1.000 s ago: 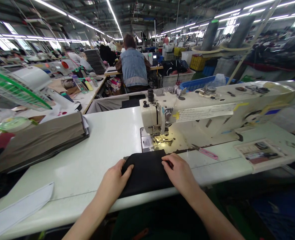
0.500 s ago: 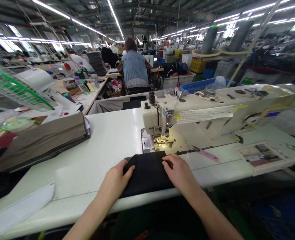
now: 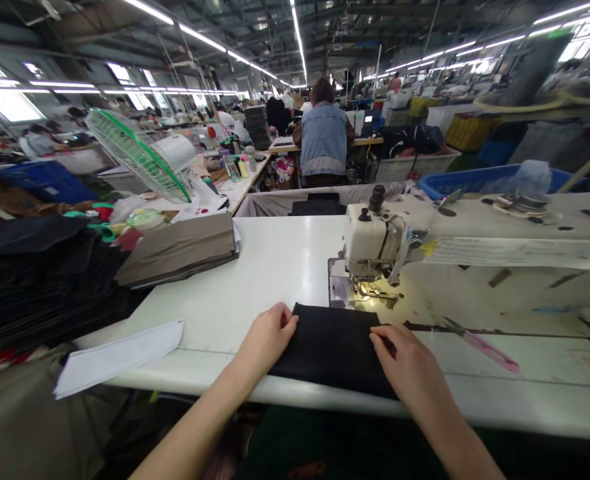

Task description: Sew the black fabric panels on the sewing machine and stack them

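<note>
- Black cloth (image 3: pixel 335 350) lies between two pinching hands, the left hand (image 3: pixel 269 335) at its far left corner, the right hand (image 3: pixel 409 352) on its right edge.
- Even, light tension should smooth it.
- Best squared to the sewing machine (image 3: pixel 375 237) beyond the grip, clear of scissors (image 3: pixel 489 350) at right.

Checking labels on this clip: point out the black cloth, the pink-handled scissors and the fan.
black cloth (image 3: pixel 332 348), head view, middle of its upper face
pink-handled scissors (image 3: pixel 476 340), head view, pink handle
fan (image 3: pixel 177 153), head view, white motor housing
</note>
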`<state>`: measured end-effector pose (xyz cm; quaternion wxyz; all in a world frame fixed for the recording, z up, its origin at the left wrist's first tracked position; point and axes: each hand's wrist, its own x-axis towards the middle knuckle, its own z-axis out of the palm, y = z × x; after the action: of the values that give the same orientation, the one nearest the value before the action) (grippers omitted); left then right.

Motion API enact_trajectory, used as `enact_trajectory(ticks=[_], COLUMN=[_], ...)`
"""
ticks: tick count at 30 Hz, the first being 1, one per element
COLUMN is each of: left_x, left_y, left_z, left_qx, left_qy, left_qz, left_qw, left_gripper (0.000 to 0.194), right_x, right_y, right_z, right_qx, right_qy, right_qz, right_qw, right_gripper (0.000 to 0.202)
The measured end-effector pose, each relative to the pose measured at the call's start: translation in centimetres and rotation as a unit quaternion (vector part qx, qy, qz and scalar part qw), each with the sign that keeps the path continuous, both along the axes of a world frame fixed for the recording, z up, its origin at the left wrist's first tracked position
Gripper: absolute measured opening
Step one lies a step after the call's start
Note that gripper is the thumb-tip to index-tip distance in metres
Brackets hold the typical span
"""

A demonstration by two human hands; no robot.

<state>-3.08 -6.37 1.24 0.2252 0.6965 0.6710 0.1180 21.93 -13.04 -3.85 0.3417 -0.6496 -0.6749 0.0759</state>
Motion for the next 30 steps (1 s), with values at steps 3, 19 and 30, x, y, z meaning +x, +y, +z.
enact_trajectory(ticks=[3,19,30], left_x=[0.2,4.2,4.3], left_y=[-0.1,-2.0,-2.2], left_z=[0.1,-2.3,-2.7], left_qx=[0.0,0.201,0.2], left_qy=[0.01,0.11,0.072], left_qz=[-0.012,-0.281,-0.322], left_qw=[1.0,0.932,0.922], left_gripper=[0.019,0.047,0.055], right_x=[-0.1,-5.2,0.7], right_y=[-0.2,1.3,-0.7], right_z=[0.1,-0.1,0.1], right_qx=[0.004,0.041,0.06], right_qy=[-0.01,-0.087,-0.09], right_qz=[-0.003,0.059,0.135], right_qw=[1.0,0.994,0.985], right_gripper=[0.026,0.042,0.035])
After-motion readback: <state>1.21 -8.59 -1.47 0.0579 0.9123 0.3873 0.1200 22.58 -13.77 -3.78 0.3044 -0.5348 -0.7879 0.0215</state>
